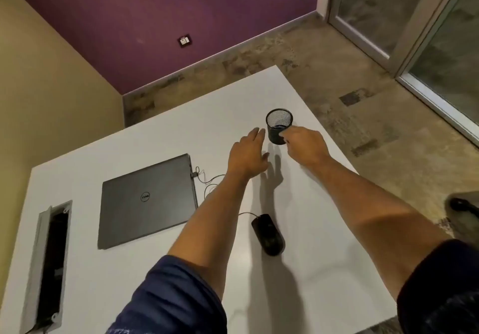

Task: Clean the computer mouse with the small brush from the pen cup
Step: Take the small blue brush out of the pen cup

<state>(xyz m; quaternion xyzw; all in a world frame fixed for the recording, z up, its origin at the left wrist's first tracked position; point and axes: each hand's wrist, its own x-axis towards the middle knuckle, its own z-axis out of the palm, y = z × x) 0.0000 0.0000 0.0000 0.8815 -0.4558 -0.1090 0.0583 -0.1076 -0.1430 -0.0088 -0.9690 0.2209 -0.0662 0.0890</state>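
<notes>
A black mesh pen cup [279, 125] stands upright near the far right of the white table [324, 224]. Something dark lies at its bottom; I cannot tell whether it is the brush. My left hand [248, 156] is stretched out flat just left of the cup, fingertips close to its side, holding nothing. My right hand [305, 147] is at the cup's near right side, fingers curled by the rim, and nothing shows in them. A black wired computer mouse [268, 234] lies on the table between my forearms, nearer to me.
A closed grey laptop [146, 202] lies left of the mouse, with thin cables [207, 178] at its right edge. An open cable slot [49, 266] is set into the table at far left. The table's right edge drops to the floor; a dark chair part [462, 205] shows at right.
</notes>
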